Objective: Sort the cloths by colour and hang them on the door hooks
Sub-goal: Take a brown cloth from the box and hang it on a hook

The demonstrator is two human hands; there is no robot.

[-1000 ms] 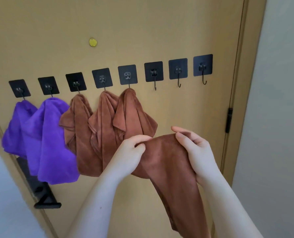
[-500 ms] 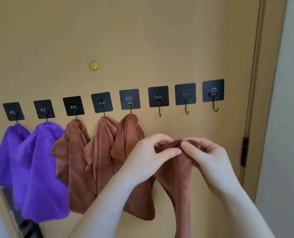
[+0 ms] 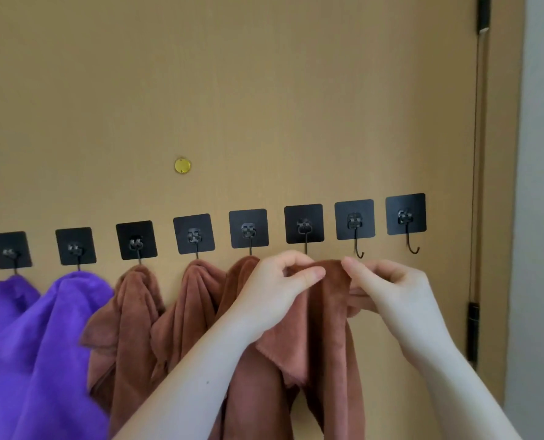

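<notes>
So: fingertips [image 3: 315, 274] of left hand [image 3: 277, 287] and right hand [image 3: 391, 290] pinch the cloth [image 3: 327, 312] by its top edge, right at the sixth hook [image 3: 305, 246]. Hook tip is hidden. A blind miss likely drops it, or knocks the neighbour cloth [image 3: 232, 287] off.

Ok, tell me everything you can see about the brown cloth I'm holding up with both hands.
The rust-brown plush cloth looks like soft microfibre. Its bunched top edge sits under the sixth black door hook, hiding the hook's tip, so I cannot tell if it is hooked. The left hand pinches the top on one side, the right hand on the other. The rest hangs in loose folds, one corner flopped forward, past the picture's bottom. It overlaps the brown cloth on the fifth hook.
</notes>
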